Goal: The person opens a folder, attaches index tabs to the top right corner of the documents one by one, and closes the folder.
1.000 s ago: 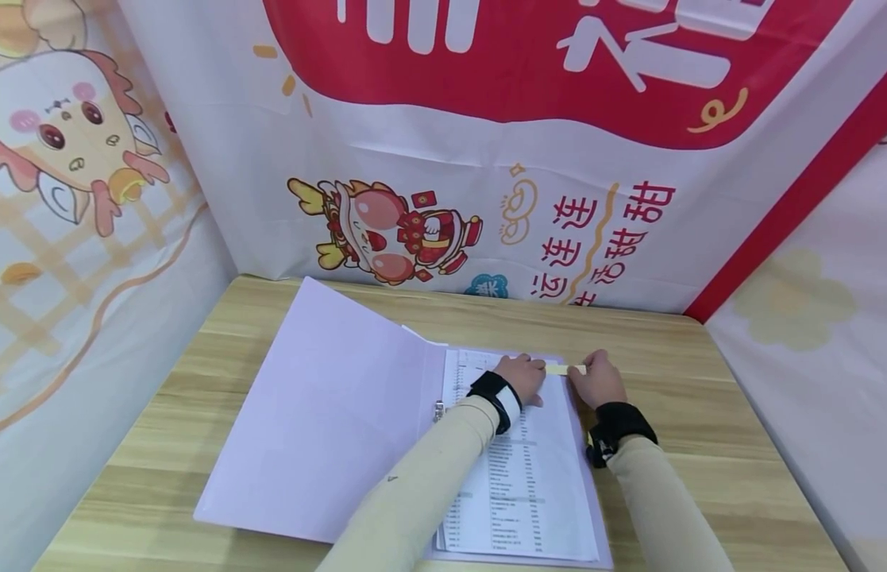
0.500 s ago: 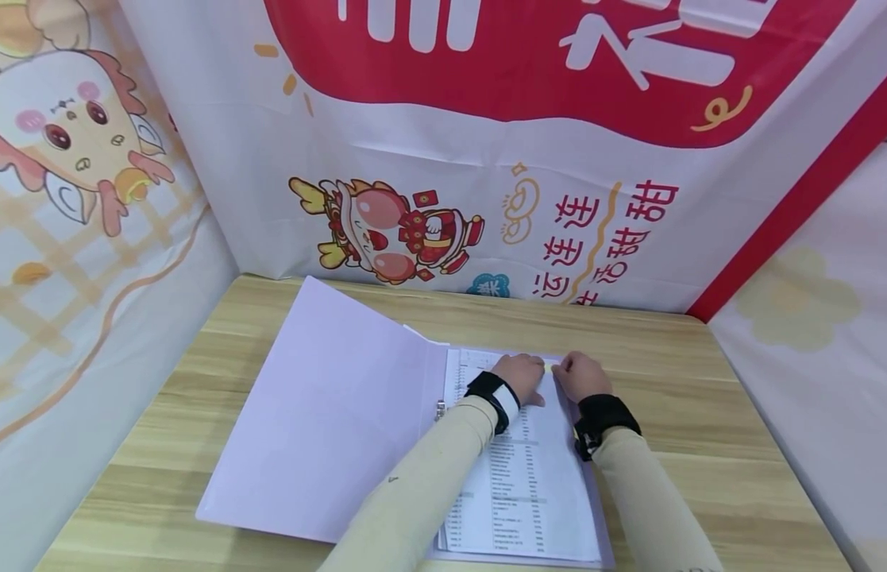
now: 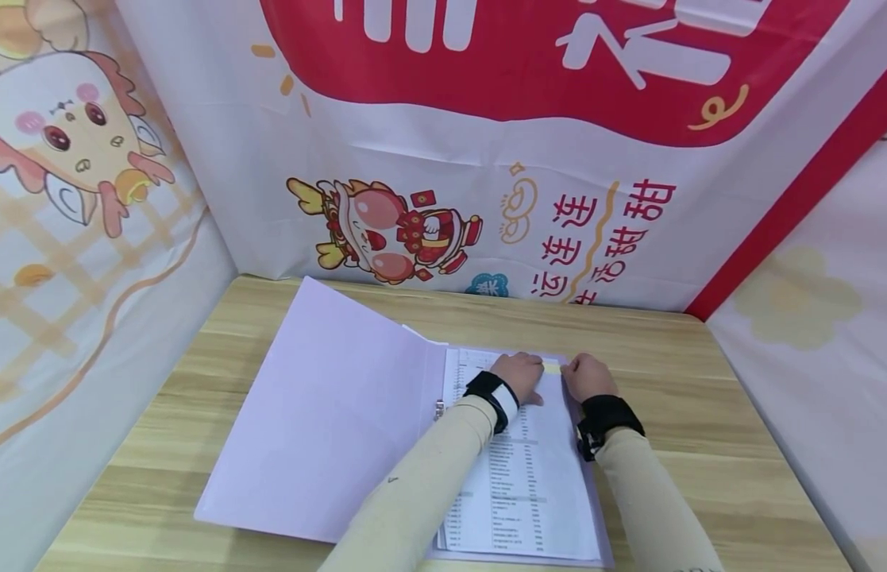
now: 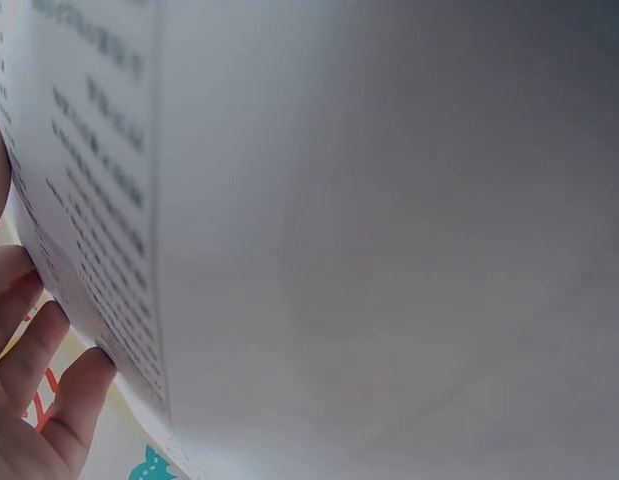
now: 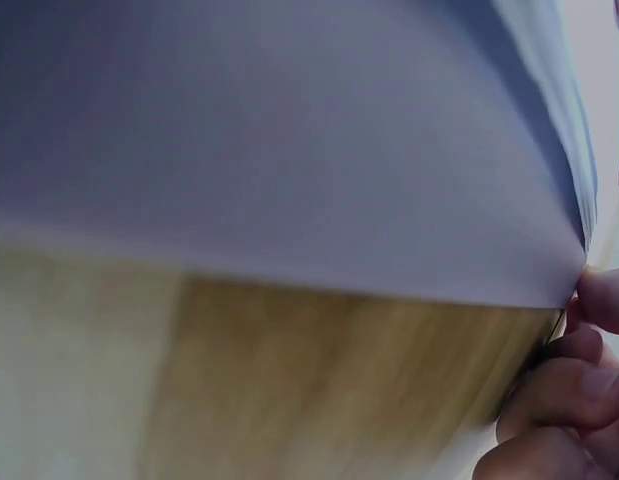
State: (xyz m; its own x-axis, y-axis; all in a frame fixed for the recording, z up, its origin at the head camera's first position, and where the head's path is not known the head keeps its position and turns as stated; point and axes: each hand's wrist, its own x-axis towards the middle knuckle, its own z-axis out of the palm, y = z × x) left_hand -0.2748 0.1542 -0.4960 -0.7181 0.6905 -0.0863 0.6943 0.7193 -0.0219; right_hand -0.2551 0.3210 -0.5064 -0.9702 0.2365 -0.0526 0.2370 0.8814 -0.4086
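Note:
A lilac ring binder (image 3: 322,421) lies open on the wooden table, with printed sheets (image 3: 550,492) on its right side. At the top of the sheets, my left hand (image 3: 518,375) presses on the paper with its fingers spread. A short pale-yellow sticky strip (image 3: 552,369) lies between the two hands at the top right edge of the sheets. The fingers of my right hand (image 3: 589,376) are curled, pinching the strip's outer end at that edge. The right wrist view shows its thumb and fingers (image 5: 601,300) meeting at the corner of the lilac cover.
The binder's metal ring clip (image 3: 439,409) stands by the spine. Wooden tabletop (image 3: 700,445) extends to the right of the binder. Printed cloth hangings (image 3: 414,143) enclose the table at the back and on both sides.
My right hand has moved left towards the sheets, then slightly back right. The yellow strip, earlier stretched out past the edge, now shows only a short length. My left hand has stayed almost still.

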